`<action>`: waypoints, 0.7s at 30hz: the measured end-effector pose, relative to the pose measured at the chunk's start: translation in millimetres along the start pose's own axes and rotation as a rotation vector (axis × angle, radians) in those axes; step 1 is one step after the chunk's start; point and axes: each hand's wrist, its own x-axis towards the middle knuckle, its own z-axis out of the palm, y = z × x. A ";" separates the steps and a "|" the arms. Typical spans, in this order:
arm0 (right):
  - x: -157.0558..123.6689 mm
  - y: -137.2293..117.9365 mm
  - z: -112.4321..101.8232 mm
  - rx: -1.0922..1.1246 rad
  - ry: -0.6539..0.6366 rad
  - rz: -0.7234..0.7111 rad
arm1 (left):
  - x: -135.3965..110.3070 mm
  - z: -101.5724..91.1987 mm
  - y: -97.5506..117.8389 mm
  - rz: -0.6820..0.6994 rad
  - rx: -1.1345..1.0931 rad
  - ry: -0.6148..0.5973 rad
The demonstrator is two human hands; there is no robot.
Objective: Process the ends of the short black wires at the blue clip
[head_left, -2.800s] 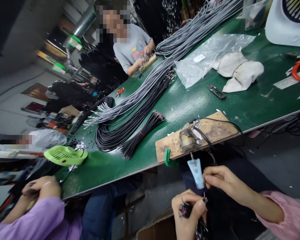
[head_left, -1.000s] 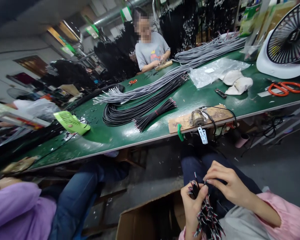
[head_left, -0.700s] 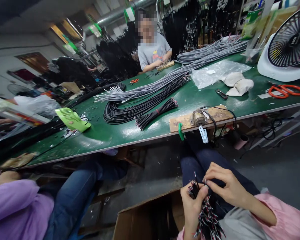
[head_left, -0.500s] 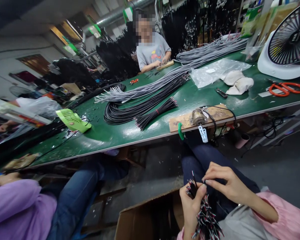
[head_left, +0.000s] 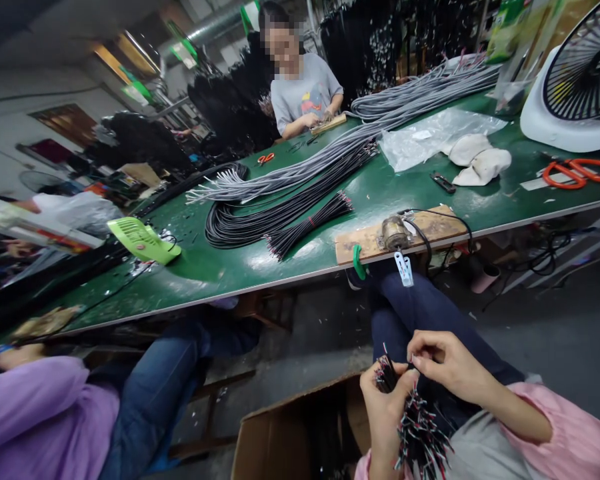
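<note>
Left hand (head_left: 386, 405): fingers clamped round black wires (head_left: 422, 433) | Right hand (head_left: 445, 360): fingers pinching one | Steady left hold should help

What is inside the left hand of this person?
The left hand holds a bunch of black wires; red and white tips show above and beside it. The part within the grip is covered, so I cannot see it.

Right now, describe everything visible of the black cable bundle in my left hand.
Your left hand grips the black cable bundle: many thin, plastic-looking cables with exposed red and pale wire ends. One cluster pokes above the fist; another splays beside the wrist, low in the view. Whether your right hand pinches one is unclear.
</note>
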 end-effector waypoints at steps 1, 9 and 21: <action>1.2 2.0 1.7 0.110 -0.024 0.072 | -0.6 0.5 -0.2 -0.002 -0.005 -0.002; 2.6 8.6 7.5 0.154 0.054 0.031 | -4.4 2.6 8.7 -0.110 -0.195 0.047; 17.5 -2.2 -1.5 -0.199 0.250 -0.487 | 21.3 12.1 34.6 -0.133 -0.299 0.029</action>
